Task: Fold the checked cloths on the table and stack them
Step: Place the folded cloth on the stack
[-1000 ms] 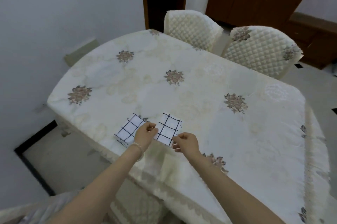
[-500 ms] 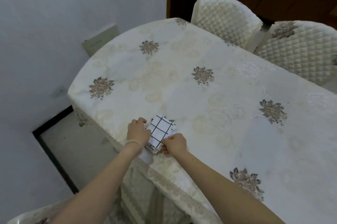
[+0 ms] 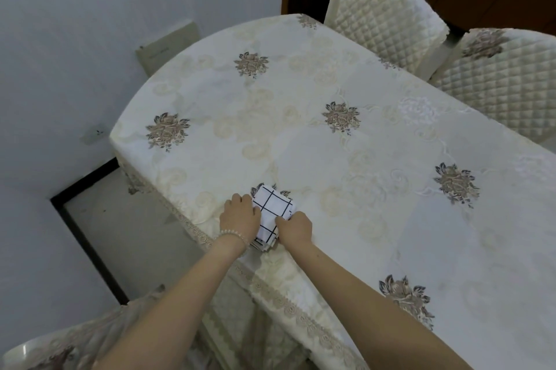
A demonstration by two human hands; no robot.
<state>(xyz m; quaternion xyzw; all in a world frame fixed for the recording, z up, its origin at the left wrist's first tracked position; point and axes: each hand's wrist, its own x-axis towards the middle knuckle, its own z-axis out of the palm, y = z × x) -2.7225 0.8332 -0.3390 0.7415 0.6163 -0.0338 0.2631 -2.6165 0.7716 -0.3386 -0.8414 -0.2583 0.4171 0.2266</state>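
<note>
Big oval table in a cream flowered tablecloth (image 3: 346, 159) fills the frame. Lower centre, right at its near edge, sits the small folded white cloth stack with black checks (image 3: 272, 213). Left hand (image 3: 239, 216) and right hand (image 3: 293, 226) both have curled fingers pinching its sides. Being that close to the edge, I reckon one careless nudge slides it off.

cloth stack (image 3: 272, 213) on table (image 3: 376, 159) near edge | hands flank it | chairs (image 3: 382, 5) behind

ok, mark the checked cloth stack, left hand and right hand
checked cloth stack (image 3: 272, 209): head view, bare top face between the hands.
left hand (image 3: 239, 213): head view, back of the hand, above the bead bracelet.
right hand (image 3: 294, 229): head view, back of the hand.
</note>
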